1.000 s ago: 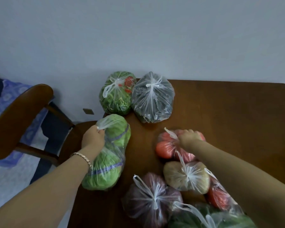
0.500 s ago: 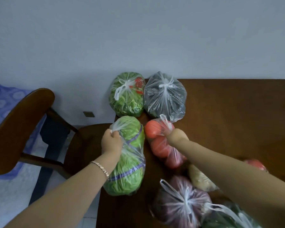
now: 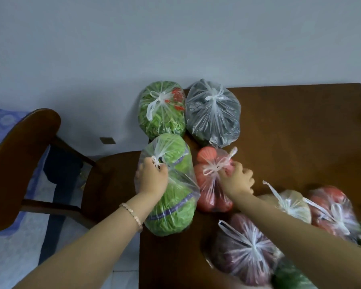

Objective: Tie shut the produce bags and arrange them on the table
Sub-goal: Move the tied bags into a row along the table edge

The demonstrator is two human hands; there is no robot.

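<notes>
Now we have two bags under our hands at the table's (image 3: 290, 126) left edge; our left hand (image 3: 153, 180) pinches the knot of the cabbage bag (image 3: 171, 205), whose long axis runs away from us toward the tied greens bag (image 3: 162, 110); our right hand (image 3: 237, 180) holds the knot of the tomato bag (image 3: 211, 184), lying just right of the cabbage and touching it; each hand sits atop its own bag, so neither need cross. Harder to read: our right forearm covers part of the pale bag (image 3: 290, 203); bags at lower right are blurred and cropped.
</notes>
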